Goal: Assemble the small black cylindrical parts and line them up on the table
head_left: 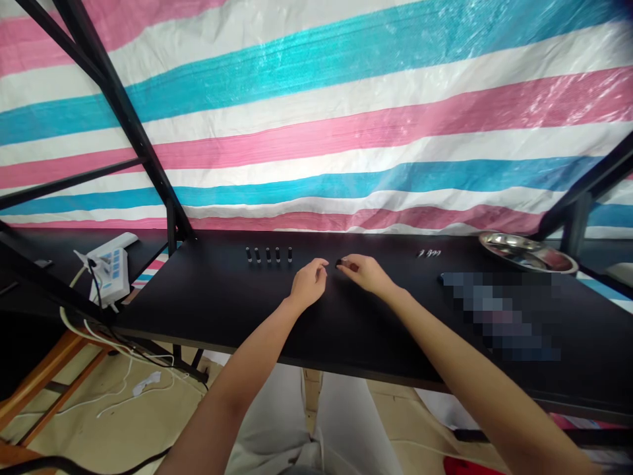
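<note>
Over the middle of the black table, my right hand (363, 272) pinches a small dark piece (339, 262) between thumb and fingertips; its exact kind is too small to make out. My left hand (309, 284) hovers just to its left, fingers curled with thumb and forefinger close together. Whether anything sits between those left fingertips I cannot tell. Left of my hands, several small black cylinders (268, 254) with light tops stand upright in a row. Farther right lies a little group of small shiny pieces (429, 253).
The black table (222, 297) runs across the view. At its right end sits a round metal tray (564, 262), with a blurred-out flat patch (499, 316) in front. A white power strip (111, 274) with cables is at left. Black metal posts (133, 125) flank a striped sheet (316, 145).
</note>
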Tool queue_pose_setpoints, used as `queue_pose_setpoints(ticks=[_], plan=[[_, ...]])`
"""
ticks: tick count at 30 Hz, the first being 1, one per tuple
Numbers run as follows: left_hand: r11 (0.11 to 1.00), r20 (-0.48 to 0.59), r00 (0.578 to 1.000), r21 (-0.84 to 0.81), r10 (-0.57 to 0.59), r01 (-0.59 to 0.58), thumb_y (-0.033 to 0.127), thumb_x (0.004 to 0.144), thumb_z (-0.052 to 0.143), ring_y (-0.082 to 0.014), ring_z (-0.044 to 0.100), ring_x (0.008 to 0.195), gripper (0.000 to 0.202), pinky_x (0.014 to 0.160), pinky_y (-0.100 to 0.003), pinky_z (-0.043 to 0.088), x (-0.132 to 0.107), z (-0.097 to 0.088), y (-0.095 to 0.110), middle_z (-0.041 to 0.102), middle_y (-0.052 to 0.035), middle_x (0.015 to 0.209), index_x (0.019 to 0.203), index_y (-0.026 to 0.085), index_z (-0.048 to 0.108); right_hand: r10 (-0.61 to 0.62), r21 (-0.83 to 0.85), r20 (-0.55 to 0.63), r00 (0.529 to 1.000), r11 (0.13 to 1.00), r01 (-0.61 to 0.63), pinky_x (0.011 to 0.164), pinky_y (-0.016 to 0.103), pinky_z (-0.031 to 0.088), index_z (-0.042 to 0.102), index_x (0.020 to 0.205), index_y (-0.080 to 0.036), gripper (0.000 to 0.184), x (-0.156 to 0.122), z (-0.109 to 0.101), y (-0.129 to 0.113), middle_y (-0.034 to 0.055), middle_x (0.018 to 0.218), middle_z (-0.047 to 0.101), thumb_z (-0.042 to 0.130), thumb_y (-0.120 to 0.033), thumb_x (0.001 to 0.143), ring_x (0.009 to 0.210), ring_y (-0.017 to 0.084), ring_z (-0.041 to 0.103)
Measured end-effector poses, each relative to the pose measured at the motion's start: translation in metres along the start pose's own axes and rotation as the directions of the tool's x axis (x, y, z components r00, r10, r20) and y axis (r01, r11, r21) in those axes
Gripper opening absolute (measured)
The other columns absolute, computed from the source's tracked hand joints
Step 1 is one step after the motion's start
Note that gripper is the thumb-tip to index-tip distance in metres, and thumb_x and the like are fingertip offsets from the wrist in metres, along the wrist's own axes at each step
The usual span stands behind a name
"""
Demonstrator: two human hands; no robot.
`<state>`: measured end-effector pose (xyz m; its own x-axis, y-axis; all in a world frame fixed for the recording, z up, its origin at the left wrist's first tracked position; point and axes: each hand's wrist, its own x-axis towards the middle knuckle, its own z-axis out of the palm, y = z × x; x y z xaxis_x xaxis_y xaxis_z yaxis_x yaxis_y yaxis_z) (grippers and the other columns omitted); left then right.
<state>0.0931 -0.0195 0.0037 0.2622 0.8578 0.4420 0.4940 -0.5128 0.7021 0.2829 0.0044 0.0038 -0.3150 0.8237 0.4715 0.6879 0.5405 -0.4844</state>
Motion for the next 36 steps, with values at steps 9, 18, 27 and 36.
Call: queue_pose_setpoints(ticks=[9, 18, 27, 36], plan=[[0.995, 0.085, 0.996, 0.099, -0.017, 0.008, 0.016, 0.082, 0.043, -0.0105, 0.057, 0.066, 0.024, 0.069, -0.022, 0.045, -0.002, -0.003, 0.007, 0.065, -0.0011, 0.084, 0.099, 0.02, 0.059, 0.455, -0.095, -0.219, 0.863, 0.87, -0.483, 0.054, 0.027, 0.036, 0.05, 0.057, -0.02, 0.022, 0.033, -0.013, 0.08, 0.0036, 0.059, 0.06, 0.055, -0.038, 0.068, 0.056, 0.015, 0.05], [0.994, 0.116, 0.993, 0.108, -0.023, 0.011, 0.016, 0.082, 0.043, -0.012, 0.058, 0.069, 0.025, 0.071, -0.023, 0.046, -0.003, -0.005, 0.011, 0.065, -0.0018, 0.082, 0.1, 0.02, 0.06, 0.528, -0.104, -0.199, 0.826, 0.826, -0.553, 0.057, 0.028, 0.04, 0.057, 0.062, -0.019, 0.016, 0.041, 0.001, 0.094, 0.0042, 0.064, 0.062, 0.055, -0.034, 0.068, 0.059, 0.016, 0.054], [0.994, 0.122, 0.992, 0.111, -0.009, -0.004, 0.017, 0.083, 0.042, -0.0116, 0.058, 0.069, 0.024, 0.071, -0.023, 0.045, -0.003, -0.004, 0.01, 0.065, -0.0018, 0.084, 0.1, 0.019, 0.059, 0.579, -0.018, -0.109, 0.808, 0.812, -0.584, 0.072, 0.029, 0.046, 0.061, 0.067, -0.018, 0.003, 0.042, -0.005, 0.098, 0.0037, 0.072, 0.065, 0.059, -0.017, 0.065, 0.07, 0.016, 0.06], [0.993, 0.119, 0.992, 0.116, -0.051, 0.037, 0.017, 0.083, 0.042, -0.0127, 0.058, 0.071, 0.025, 0.072, -0.024, 0.046, -0.003, -0.007, 0.012, 0.065, -0.002, 0.086, 0.101, 0.021, 0.06, 0.655, 0.121, -0.157, 0.739, 0.756, -0.644, 0.069, 0.031, 0.048, 0.065, 0.064, -0.016, 0.008, 0.041, -0.003, 0.103, 0.0052, 0.066, 0.066, 0.065, -0.021, 0.058, 0.069, 0.02, 0.062]])
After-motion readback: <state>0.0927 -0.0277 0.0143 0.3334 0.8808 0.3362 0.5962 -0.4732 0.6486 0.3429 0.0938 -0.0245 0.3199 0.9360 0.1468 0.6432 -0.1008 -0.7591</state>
